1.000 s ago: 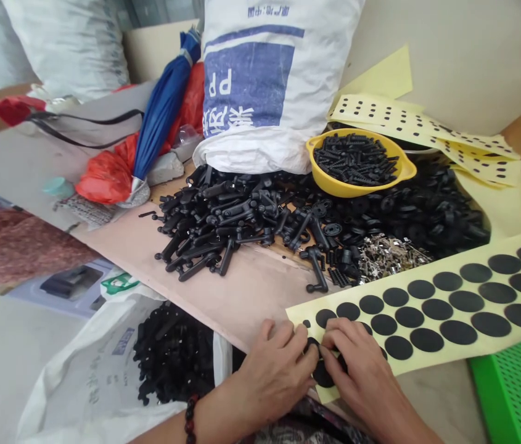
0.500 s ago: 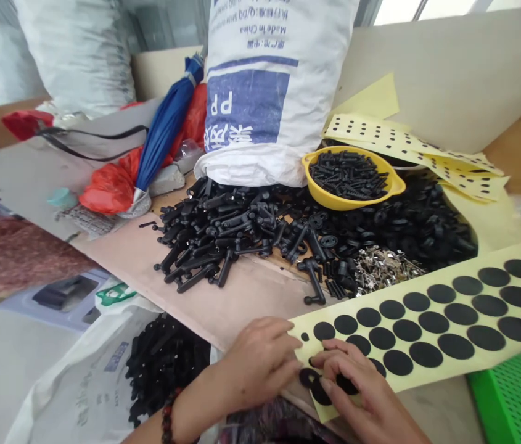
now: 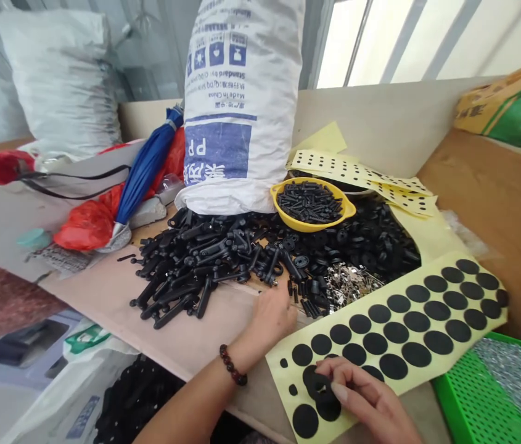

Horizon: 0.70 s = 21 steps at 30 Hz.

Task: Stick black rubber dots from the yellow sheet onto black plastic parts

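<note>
My right hand (image 3: 366, 394) pinches a black round disc (image 3: 319, 387) with a small hole at its middle, between thumb and fingers. The disc is held over the near end of a yellow sheet (image 3: 283, 388) bearing rows of black round stickers (image 3: 397, 333). My left hand (image 3: 275, 313), with a beaded bracelet at the wrist, reaches to the near edge of a heap of black plastic arms (image 3: 205, 259). Its fingertips point away among the parts, so I cannot make out their grip. Beside it lie short black screw-like pieces (image 3: 309, 307) and a pile of small metal clips (image 3: 350, 287).
A yellow bowl (image 3: 309, 225) of black threaded parts stands behind, next to a big white sack (image 3: 242, 92). Black discs (image 3: 380, 240) are heaped at right. A green basket (image 3: 477, 394) borders the table's right front. A blue umbrella (image 3: 147, 166) and red bag (image 3: 87, 225) lie left.
My left hand has left the sheet's near end and moved forward to the heap of black arms. My right hand keeps the disc over the sheet. The camera view has shifted.
</note>
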Tool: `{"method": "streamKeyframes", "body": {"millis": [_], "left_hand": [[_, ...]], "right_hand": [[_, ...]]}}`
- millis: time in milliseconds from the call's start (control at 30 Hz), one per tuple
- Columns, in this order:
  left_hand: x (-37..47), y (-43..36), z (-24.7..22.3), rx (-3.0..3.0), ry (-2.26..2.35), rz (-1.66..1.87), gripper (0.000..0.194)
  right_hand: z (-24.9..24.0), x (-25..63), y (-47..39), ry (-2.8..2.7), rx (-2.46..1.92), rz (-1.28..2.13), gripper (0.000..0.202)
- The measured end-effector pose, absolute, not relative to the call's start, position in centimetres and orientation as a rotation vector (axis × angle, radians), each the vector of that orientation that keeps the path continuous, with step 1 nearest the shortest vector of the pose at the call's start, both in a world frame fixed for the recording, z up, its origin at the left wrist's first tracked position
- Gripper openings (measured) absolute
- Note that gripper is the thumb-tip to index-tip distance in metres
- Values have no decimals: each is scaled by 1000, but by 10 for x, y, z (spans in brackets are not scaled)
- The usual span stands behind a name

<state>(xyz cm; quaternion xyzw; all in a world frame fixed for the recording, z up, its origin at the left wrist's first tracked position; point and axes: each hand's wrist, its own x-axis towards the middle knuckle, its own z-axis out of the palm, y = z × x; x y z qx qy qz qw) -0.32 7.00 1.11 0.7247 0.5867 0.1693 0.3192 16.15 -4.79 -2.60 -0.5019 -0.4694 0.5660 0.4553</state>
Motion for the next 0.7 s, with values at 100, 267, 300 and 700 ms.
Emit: {"method": "streamKeyframes", "body": {"millis": [100,267,300,700], "left_hand": [[-21,69,12,1756,1450,490,55],[-38,46,20,1399,1222,534,42],[-38,40,21,1273,1148,560,40],[-20,9,1,915,775,481,47]], "right_hand": [[-20,166,-47,-1052,-1254,1404,34],[-12,174,-39,-986,-1302,1375,33],[-10,175,-36,-985,-1297,1376,34],[4,165,-36,-936,-1262,1432,36]]}}
